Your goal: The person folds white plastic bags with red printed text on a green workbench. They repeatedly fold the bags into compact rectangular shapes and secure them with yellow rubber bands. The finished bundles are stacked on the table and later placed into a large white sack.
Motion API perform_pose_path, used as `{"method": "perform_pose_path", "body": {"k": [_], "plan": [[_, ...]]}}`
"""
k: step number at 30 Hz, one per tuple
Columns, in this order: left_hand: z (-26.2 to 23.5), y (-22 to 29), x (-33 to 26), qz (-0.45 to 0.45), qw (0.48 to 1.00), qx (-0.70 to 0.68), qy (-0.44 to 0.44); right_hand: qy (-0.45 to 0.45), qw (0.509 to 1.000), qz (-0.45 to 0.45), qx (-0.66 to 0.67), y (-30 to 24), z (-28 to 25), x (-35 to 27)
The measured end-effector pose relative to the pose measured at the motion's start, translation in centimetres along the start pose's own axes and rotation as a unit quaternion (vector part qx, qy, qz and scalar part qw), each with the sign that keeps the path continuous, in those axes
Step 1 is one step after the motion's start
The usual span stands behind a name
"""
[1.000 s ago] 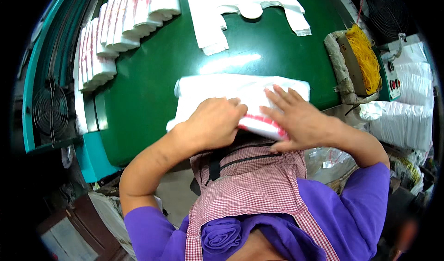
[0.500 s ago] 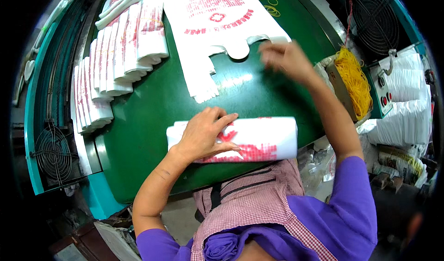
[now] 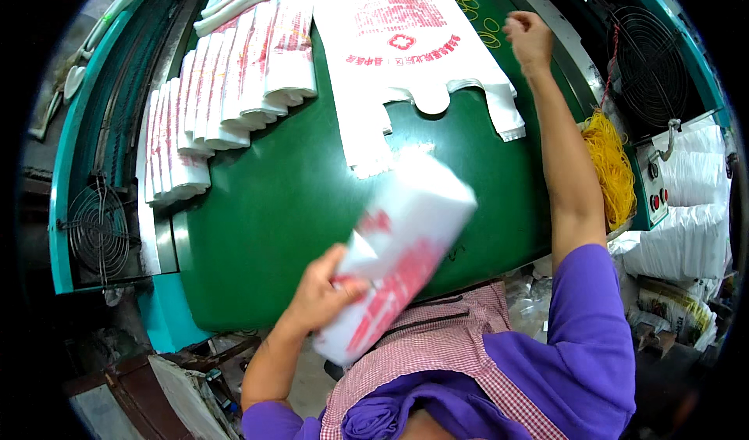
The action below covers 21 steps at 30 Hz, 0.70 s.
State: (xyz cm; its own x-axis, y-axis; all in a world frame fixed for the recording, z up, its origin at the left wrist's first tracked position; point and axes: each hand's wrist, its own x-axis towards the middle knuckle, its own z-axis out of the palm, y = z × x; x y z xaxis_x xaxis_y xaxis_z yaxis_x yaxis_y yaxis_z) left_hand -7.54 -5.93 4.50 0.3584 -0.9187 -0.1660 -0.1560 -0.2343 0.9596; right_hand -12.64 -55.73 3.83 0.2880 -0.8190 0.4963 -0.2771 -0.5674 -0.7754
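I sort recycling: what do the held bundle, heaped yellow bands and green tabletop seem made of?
Held bundle: probably thin plastic film, glossy, judging by its sheen.
Heaped yellow bands: likely rubber, from their limp, tangled strands; finish unclear.
Green tabletop: glossy, from its reflections; perhaps plastic-coated.

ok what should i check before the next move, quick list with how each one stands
1. Left hand gripping the folded bag bundle: ok.
2. Bundle square to the near edge of the green table: not ok, it slants.
3. Rubber band in the right hand: cannot tell, too small.
4. Loose yellow bands near that hand: ok.
5. Yellow band heap at the right stocked: ok.
6. Band around the held bundle: cannot tell, blurred.
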Motion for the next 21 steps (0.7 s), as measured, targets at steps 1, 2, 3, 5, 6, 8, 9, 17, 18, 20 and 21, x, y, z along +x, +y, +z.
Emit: {"method": "perform_pose_path", "body": {"k": [1, 2, 3, 5, 6, 8, 9, 17, 18, 20, 21], "plan": [[-0.1, 0.2, 0.9, -0.011, 0.994, -0.090, 0.058, -0.056, 0.996, -0.057, 0.039, -2.0, 0.5, -1.8], [-0.1, 0.4, 2.0, 0.025, 0.985, -0.131, 0.106, -0.181, 0.975, -0.093, 0.090, -4.5, 1.3, -4.6], [0.0, 0.6, 3.1, 0.033, 0.969, -0.198, 0.143, -0.297, 0.951, -0.072, 0.058, -9.4, 1.0, -9.3], [0.8, 2.2, 5.3, 0.044, 0.927, -0.347, 0.136, -0.399, 0.901, -0.130, 0.114, -15.0, -0.7, -16.9], [1.1, 2.3, 6.0, 0.056, 0.910, -0.394, 0.115, -0.368, 0.883, -0.203, 0.210, -16.8, -2.0, -19.4], [2.5, 3.4, 6.6, 0.094, 0.864, -0.483, 0.108, -0.369, 0.875, -0.078, 0.305, -18.1, -3.8, -20.8], [2.8, 3.4, 6.8, 0.103, 0.856, -0.497, 0.094, -0.338, 0.868, -0.015, 0.363, -17.4, -4.1, -21.1], [1.3, 0.5, 3.3, 0.117, 0.850, -0.512, -0.036, -0.346, 0.534, 0.223, 0.738, -17.5, -8.9, -19.3], [0.6, 0.6, 2.8, 0.128, 0.886, -0.444, -0.037, -0.358, 0.599, 0.156, 0.699, -18.5, -9.8, -19.1], [-1.2, 2.2, 2.1, -0.010, 0.972, -0.225, -0.068, -0.362, 0.725, 0.025, 0.585, -20.2, -11.2, -19.6], [-1.4, 0.9, 2.5, 0.131, 0.990, 0.044, 0.014, -0.432, 0.697, -0.056, 0.569, -21.2, -10.7, -21.1]]}}
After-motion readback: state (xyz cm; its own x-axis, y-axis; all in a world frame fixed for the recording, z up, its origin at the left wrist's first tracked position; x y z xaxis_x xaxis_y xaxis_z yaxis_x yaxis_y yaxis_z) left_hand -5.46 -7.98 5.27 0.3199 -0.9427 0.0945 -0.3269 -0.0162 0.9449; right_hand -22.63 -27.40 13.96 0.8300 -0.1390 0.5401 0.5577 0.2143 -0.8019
